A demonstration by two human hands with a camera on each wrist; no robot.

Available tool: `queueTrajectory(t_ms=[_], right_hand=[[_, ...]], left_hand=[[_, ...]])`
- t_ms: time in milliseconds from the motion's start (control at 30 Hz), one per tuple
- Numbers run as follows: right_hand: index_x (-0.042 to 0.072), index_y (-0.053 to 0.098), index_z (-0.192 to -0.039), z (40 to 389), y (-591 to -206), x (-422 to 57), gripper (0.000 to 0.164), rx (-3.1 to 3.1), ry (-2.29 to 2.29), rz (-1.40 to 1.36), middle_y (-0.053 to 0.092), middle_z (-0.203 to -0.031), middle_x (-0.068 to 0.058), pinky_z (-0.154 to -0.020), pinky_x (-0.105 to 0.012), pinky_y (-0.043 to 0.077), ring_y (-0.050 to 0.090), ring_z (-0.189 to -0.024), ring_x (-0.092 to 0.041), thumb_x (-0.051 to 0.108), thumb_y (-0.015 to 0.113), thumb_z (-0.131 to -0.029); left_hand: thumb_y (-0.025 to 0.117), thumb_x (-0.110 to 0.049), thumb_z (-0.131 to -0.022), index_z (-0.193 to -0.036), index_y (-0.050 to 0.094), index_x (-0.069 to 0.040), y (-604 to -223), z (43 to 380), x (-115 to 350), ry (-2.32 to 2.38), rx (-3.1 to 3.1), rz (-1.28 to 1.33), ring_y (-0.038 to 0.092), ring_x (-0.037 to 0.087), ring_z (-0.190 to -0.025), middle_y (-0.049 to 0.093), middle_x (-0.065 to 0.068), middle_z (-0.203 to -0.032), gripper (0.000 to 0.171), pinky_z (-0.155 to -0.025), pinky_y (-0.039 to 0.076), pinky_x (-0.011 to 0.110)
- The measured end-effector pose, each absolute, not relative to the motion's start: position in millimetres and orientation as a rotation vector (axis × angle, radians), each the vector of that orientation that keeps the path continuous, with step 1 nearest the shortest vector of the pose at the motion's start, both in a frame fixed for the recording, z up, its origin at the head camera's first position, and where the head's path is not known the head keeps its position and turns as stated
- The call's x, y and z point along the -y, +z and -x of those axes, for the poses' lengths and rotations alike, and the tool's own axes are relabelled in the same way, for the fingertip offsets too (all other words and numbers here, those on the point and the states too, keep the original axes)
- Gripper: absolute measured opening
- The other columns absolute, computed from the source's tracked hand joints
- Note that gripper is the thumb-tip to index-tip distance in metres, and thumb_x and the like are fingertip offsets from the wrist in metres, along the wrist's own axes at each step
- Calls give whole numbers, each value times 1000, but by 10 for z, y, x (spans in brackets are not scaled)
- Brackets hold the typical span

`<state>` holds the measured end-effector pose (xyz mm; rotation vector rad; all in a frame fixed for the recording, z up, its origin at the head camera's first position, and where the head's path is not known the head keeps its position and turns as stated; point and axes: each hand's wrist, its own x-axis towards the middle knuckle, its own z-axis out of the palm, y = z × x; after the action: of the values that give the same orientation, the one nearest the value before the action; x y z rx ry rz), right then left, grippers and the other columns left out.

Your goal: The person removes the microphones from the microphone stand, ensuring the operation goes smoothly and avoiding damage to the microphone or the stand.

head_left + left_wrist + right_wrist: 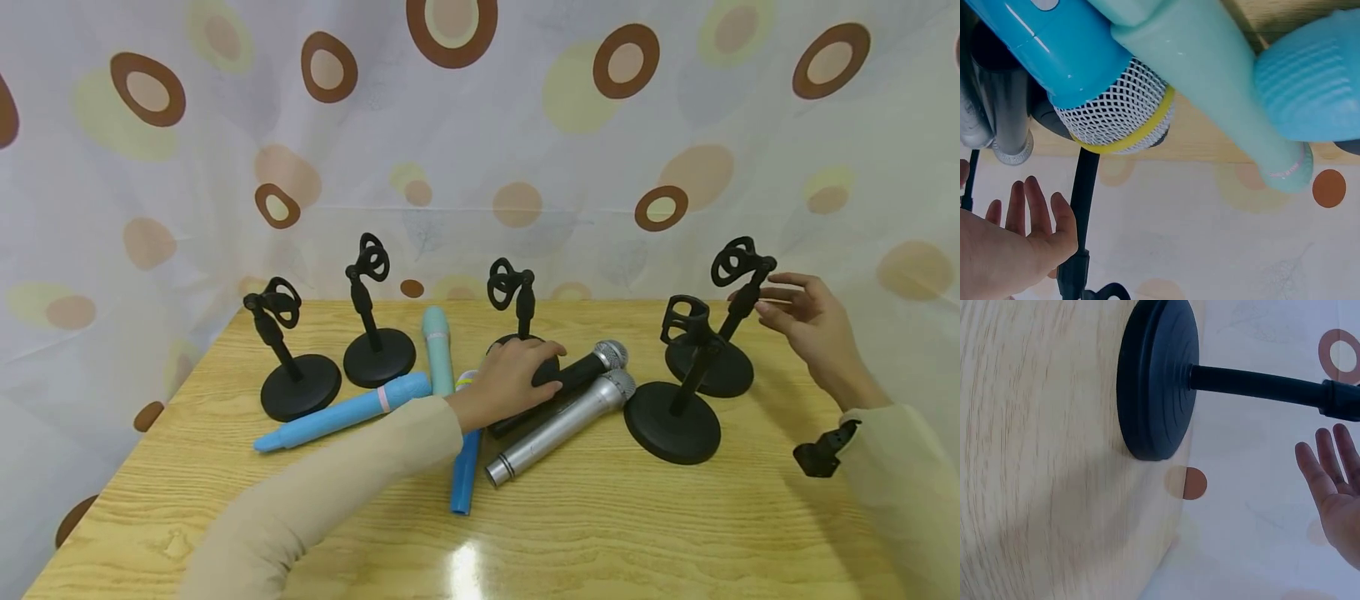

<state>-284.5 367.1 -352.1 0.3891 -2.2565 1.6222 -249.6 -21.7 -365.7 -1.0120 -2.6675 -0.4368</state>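
My left hand (513, 379) reaches over the black microphone (581, 372), its fingers relaxed. Behind that hand stands a black microphone stand (526, 315). A silver microphone (555, 432) lies in front, and a blue microphone (465, 475) with a yellow-ringed mesh head (1119, 112) lies partly under my left wrist. At the right, my right hand (813, 329) is beside the upper post of the rear microphone stand (738, 312). Its fingers (1313, 469) are extended close to the post in the right wrist view. Neither hand has anything in its grasp.
Another stand (671, 423) stands in front of the rear right one. Two more stands, one nearer (300, 388) and one farther back (380, 358), are at the left. A mint microphone (438, 354) and a light blue microphone (337, 419) lie near them. A patterned curtain (480, 133) hangs behind.
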Motion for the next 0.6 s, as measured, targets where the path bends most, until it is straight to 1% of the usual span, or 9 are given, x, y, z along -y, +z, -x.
queueTrajectory(t_ms=[133,233,333,400,500,567,600], right_hand=[[15,44,-128,2748,-3437,-3728,42,2325,1451,-360,57,-108,18,-73,-4,44,54,-95,7,4,55,-89],[16,43,-130,2685,-3386,-3762,43,2358,1337,-349,53,-112,21,-75,-1,40,50,-99,9,5,54,-90],[16,42,-131,2625,-3349,-3774,43,2372,1276,-339,50,-114,21,-75,0,37,48,-100,9,6,54,-90],[18,41,-132,2591,-3336,-3774,44,2390,1223,-323,47,-115,21,-75,1,36,46,-101,9,9,54,-91],[18,40,-134,2550,-3338,-3797,45,2415,1122,-311,45,-118,18,-74,1,32,42,-101,10,14,55,-91],[19,38,-135,2533,-3358,-3829,47,2423,1037,-307,43,-122,15,-75,1,30,39,-101,12,16,55,-91],[19,38,-136,2520,-3369,-3843,48,2426,999,-301,43,-125,13,-75,1,30,38,-102,13,17,55,-91]], left_hand=[[64,-33,-85,-121,56,-18,-3620,2442,332,-462,2643,1018,62,15,-96,64,0,-114,40,-73,52,32],[64,-32,-85,-120,56,-18,-3588,2392,438,-494,2647,1007,62,17,-96,64,0,-114,39,-74,52,35],[63,-32,-85,-121,56,-18,-3570,2340,569,-506,2668,973,62,19,-97,64,1,-114,39,-76,51,37],[62,-33,-86,-122,55,-19,-3575,2308,671,-486,2675,942,61,20,-97,63,1,-114,39,-75,51,37],[62,-34,-85,-121,56,-20,-3597,2267,833,-454,2653,899,62,20,-94,64,2,-113,39,-69,51,31],[64,-33,-84,-120,56,-20,-3601,2236,947,-436,2633,872,62,18,-83,64,2,-112,39,-59,48,28],[65,-32,-83,-120,57,-19,-3599,2217,1004,-432,2624,858,61,18,-81,64,2,-112,40,-56,45,27]])
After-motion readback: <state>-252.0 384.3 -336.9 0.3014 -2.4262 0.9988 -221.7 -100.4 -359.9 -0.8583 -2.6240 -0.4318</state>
